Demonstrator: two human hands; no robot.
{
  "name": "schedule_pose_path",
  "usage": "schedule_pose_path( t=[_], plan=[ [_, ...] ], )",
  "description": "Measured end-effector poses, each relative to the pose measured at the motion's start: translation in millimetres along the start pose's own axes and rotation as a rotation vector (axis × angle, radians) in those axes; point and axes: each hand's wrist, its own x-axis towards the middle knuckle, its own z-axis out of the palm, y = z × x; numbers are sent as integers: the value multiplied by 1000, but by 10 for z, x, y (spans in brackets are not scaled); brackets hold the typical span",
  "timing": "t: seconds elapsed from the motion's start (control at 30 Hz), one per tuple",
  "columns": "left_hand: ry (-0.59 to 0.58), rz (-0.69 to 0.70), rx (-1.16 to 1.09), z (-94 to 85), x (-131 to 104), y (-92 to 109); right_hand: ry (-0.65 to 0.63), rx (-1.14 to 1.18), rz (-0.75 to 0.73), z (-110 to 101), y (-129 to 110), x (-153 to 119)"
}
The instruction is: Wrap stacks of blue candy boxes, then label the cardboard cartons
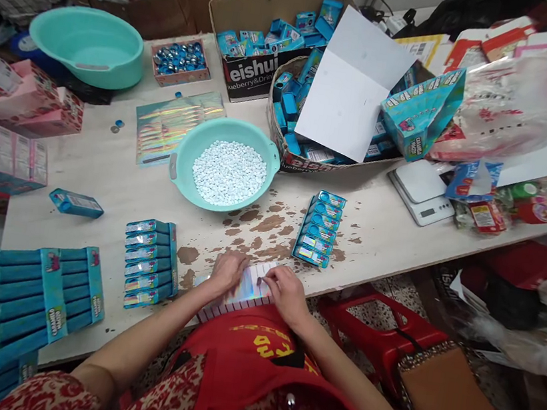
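A shiny, iridescent sticker sheet (248, 288) with thin strips lies at the table's front edge, against the red apron. My left hand (228, 272) rests on the sheet's left part, its fingers bent and close together. At the sheet's right side my right hand (286, 293) pinches a small dark piece (259, 281) between thumb and fingertips. Beyond my right hand stands a blue tray of small tins (319, 230). Another row of blue tins (149, 264) is left of my left hand. A turquoise basin (184, 176) holding white candies (228, 173) sits farther back.
Stacked blue packs (12, 312) fill the near left. Farther back are an empty turquoise basin (87, 46), a box of round caps (179, 61), a second iridescent sheet (157, 129) and cartons of tins (251, 71). A scale (421, 191) stands right, above a red stool (378, 326).
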Motion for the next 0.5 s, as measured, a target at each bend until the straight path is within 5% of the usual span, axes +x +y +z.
schedule_pose_path(
  t=[0.1, 0.23, 0.37, 0.5],
  plan=[
    [-15, 195, -328, -33, -27, 220, 104, 196, 183, -269, -69, 26],
    [-276, 231, -698, -5, 78, 546, 216, 372, 383, -465, -23, 96],
    [-319, 251, -613, -77, 389, 812, 459, 302, 502, -506, 229, 222],
    [-237, 375, -418, -237, 803, 1051, 668, 158, 539, -528, 540, 453]
  ],
)
